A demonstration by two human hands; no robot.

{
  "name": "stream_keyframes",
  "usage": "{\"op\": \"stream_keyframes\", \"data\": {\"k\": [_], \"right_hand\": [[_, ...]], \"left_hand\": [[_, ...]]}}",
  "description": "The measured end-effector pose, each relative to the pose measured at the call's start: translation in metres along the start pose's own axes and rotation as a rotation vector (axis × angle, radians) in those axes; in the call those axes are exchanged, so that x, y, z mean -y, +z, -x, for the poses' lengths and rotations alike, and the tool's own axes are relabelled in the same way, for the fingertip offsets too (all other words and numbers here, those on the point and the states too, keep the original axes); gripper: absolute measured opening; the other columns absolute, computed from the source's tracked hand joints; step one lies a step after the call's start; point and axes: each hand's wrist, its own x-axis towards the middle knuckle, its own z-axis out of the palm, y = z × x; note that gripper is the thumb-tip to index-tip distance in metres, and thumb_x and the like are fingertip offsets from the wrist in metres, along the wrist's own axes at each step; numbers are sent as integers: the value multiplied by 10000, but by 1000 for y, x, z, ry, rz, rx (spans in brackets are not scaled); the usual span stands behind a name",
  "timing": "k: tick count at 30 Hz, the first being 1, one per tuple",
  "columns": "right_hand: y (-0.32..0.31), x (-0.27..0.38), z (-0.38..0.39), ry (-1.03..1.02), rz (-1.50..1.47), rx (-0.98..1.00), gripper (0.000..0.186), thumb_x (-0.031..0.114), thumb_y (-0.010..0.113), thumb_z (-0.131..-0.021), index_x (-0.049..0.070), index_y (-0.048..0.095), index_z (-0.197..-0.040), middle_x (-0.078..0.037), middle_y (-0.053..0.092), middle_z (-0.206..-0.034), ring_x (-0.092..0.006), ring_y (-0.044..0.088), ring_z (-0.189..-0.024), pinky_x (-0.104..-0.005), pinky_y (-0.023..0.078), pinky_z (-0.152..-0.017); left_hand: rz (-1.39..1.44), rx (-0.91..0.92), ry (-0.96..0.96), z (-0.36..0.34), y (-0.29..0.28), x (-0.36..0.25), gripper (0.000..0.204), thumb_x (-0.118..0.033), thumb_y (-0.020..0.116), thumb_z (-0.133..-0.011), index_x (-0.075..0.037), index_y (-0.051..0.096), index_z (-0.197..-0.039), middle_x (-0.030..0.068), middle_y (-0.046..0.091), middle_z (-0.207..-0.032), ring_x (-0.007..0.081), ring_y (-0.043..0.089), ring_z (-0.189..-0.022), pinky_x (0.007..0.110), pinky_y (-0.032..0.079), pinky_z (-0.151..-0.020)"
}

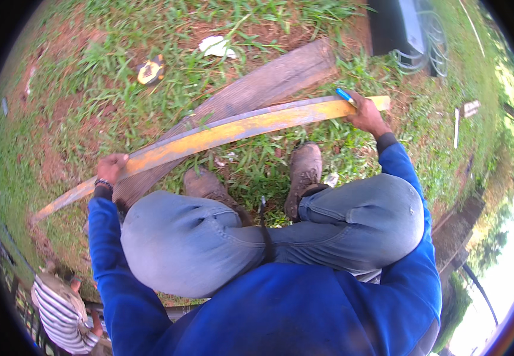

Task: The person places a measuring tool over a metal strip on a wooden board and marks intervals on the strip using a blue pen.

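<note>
A long, flat bar with worn yellow paint and a greyish upper edge crosses in front of my knees, slanting up to the right. My left hand is closed on it toward its left end. Near the right end my right hand grips the same bar. A blue pen or marker also sticks out of my right fingers. Beneath and beyond the bar lies a weathered, grooved wooden plank on the grass. The bar hides part of this plank.
A yellow and black tape measure and a white scrap lie on the grass ahead. A dark box with coiled clear tubing stands far right. Behind at lower left is another person in a striped shirt.
</note>
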Motion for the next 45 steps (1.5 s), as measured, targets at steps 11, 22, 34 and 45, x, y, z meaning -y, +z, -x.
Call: {"op": "stream_keyframes", "data": {"k": [11,22,34,45], "right_hand": [[-1,7,0,3,-47,15,809,73,857,-714,82,570,-1470,-222,662,-1400,-413,636,-1290,-436,515,-1121],[-4,12,3,37,-64,17,825,71,875,-713,77,559,-1476,-227,668,-1388,-422,643,-1277,-439,518,-1114],[0,4,3,28,-62,1,819,85,877,-719,85,559,-1474,-229,672,-1378,-423,654,-1255,-447,529,-1098],[13,-9,6,-218,109,-119,776,82,803,-764,114,538,-1492,-224,639,-1418,-416,615,-1310,-469,535,-1089]], "left_hand": [[139,5,-82,2,-4,-1,260,-270,854,-891,-24,826,-967,4,779,-852,81,640,-751,298,536,-731],[4,21,-81,-5,-6,5,282,-298,838,-907,-17,818,-916,-7,751,-808,85,612,-735,309,523,-726],[177,-27,-77,-3,6,17,239,-262,822,-927,-24,813,-914,-28,737,-801,64,581,-709,284,492,-685],[220,-30,-65,-7,7,32,251,-231,806,-942,7,806,-1021,11,773,-904,93,649,-799,298,530,-770]]}}
